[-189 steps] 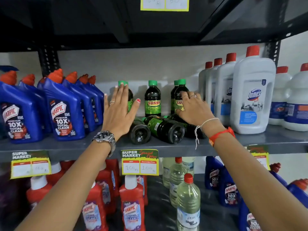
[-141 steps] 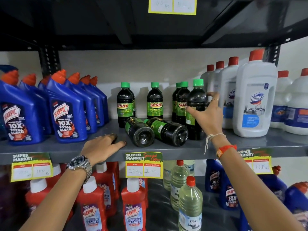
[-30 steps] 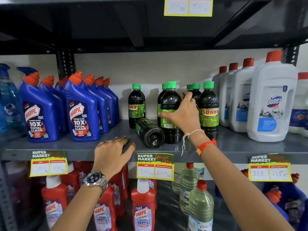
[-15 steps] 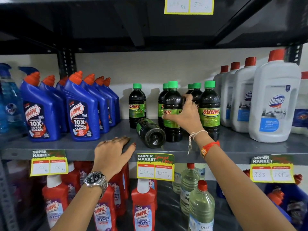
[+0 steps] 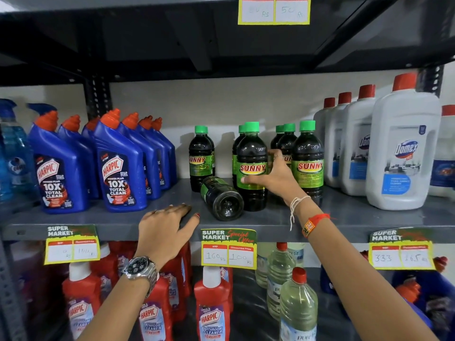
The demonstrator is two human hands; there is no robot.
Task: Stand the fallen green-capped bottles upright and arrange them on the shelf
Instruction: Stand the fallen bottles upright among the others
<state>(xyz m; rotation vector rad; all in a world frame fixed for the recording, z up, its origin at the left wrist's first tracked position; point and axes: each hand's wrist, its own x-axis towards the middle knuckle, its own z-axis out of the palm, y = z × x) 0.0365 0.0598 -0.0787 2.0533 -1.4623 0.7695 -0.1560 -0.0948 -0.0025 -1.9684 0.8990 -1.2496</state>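
Note:
Several dark Sunny bottles with green caps stand in the middle of the grey shelf (image 5: 344,217). My right hand (image 5: 275,178) grips the front middle upright bottle (image 5: 251,153) around its label, the bottle resting on the shelf. One more green-capped bottle (image 5: 220,198) lies on its side just left of it, its base toward me and its cap hidden behind. Two other upright ones are the far-left bottle (image 5: 200,158) and the right-hand bottle (image 5: 309,158). My left hand (image 5: 165,230) lies flat, fingers spread, on the shelf's front edge and holds nothing.
Blue Harpic bottles (image 5: 118,166) crowd the shelf's left part, white Domex jugs (image 5: 403,153) the right. The shelf above hangs low over the caps. Price tags (image 5: 229,248) hang on the front edge. Red Harpic bottles (image 5: 211,308) and clear bottles (image 5: 298,306) fill the shelf below.
Over the last seconds the right hand stood fallen bottles upright; one still lies. In the last half second the held bottle turned so its label faces me. The left hand stayed put.

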